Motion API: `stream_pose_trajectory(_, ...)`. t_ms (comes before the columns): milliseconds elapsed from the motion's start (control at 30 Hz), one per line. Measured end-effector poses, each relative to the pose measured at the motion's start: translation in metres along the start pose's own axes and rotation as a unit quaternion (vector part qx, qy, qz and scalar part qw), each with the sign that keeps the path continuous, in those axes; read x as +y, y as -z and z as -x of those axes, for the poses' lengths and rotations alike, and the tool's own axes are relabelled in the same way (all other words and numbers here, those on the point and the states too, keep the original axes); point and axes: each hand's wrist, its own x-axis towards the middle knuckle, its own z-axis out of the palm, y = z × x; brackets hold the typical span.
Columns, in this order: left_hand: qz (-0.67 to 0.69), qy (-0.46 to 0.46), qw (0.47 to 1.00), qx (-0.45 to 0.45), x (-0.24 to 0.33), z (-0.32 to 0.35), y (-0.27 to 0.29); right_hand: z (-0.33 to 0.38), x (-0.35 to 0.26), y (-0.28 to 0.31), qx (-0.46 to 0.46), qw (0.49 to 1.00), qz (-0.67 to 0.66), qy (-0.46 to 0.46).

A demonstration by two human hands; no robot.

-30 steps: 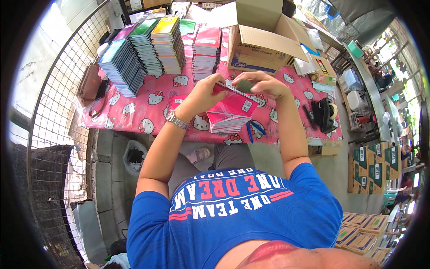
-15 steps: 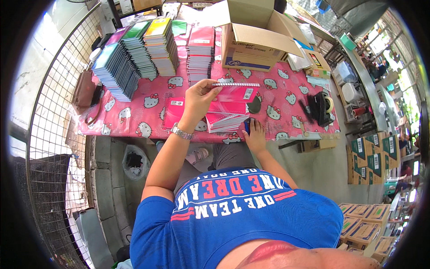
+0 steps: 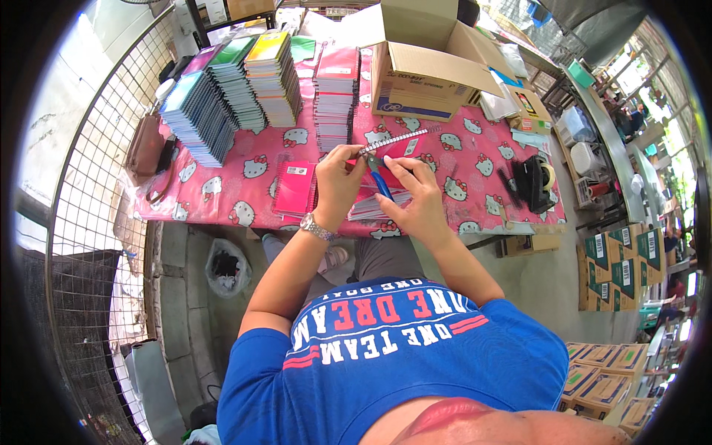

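The left hand (image 3: 340,178) pinched the end of a red spiral-bound notebook (image 3: 397,144) held above the pink tablecloth (image 3: 252,174), while the right hand (image 3: 419,194) gripped blue-handled pliers (image 3: 380,178) whose tips met the wire coil, though the hands hid the exact contact. Beneath them, a pile of red notebooks (image 3: 297,189) lay partly covered, with stacked notebooks (image 3: 237,93) and an open cardboard box (image 3: 426,67) behind.

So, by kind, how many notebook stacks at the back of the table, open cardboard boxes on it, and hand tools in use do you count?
Tall stacks of spiral notebooks along the back of the pink patterned table: 4
Open brown cardboard box: 1
Blue-handled pliers, in the right hand: 1
Total: 6
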Motion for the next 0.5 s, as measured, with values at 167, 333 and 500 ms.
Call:
stream_pose_trajectory(167,-0.036,-0.063,0.997,0.005,0.009,0.007,0.003,0.004,0.004,0.012,-0.13,0.909,-0.319,-0.234)
stream_pose_trajectory(333,-0.114,-0.172,0.977,0.055,0.016,0.0,0.028,0.011,-0.01,-0.003,-0.134,0.736,-0.588,-0.307)
stream_pose_trajectory(500,-0.317,-0.248,0.912,0.076,0.073,-0.047,0.086,0.042,0.084,-0.004,0.132,0.805,-0.443,-0.372)
